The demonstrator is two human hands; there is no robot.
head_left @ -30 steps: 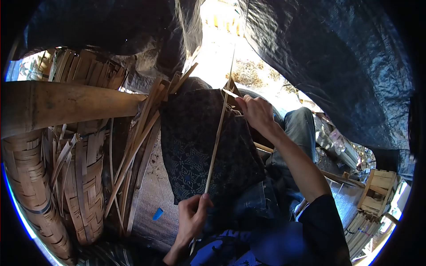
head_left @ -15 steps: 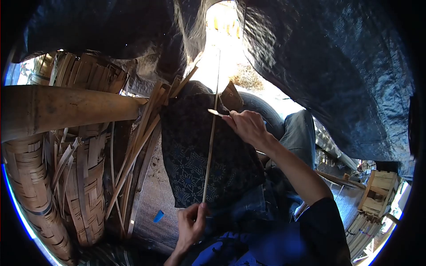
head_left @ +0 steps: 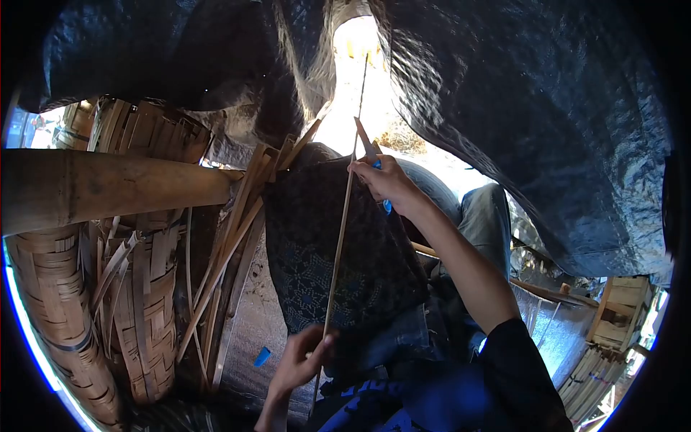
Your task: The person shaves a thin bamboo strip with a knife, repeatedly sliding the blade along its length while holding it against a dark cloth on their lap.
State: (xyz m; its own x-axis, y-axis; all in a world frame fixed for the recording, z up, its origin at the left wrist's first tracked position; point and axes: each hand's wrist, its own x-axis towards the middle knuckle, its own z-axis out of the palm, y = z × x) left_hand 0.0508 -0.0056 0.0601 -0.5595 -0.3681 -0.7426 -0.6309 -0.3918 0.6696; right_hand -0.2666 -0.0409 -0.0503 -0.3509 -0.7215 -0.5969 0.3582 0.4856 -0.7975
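Observation:
A long thin bamboo strip (head_left: 341, 252) slants from below my left hand up past my right hand toward the bright gap. My right hand (head_left: 387, 178) is closed on a knife (head_left: 366, 137) with blue on its handle; the blade points up and away, and the thumb side of the hand meets the strip. Lower down, my left hand (head_left: 299, 360) has its fingers bent around the strip, slightly blurred. Beneath the strip, a dark patterned cloth (head_left: 302, 266) covers my lap.
A thick bamboo pole (head_left: 129, 183) juts in from the left above woven bamboo baskets (head_left: 50, 288). Split bamboo slats (head_left: 234, 230) lean beside the cloth. Dark tarpaulin (head_left: 525, 108) hangs overhead. A blue scrap (head_left: 262, 356) lies at the left; a wooden crate (head_left: 620, 309) stands right.
The knife has turned from lying across the strip to pointing up and away. My right hand has moved slightly up and left, and the strip now extends below my left hand.

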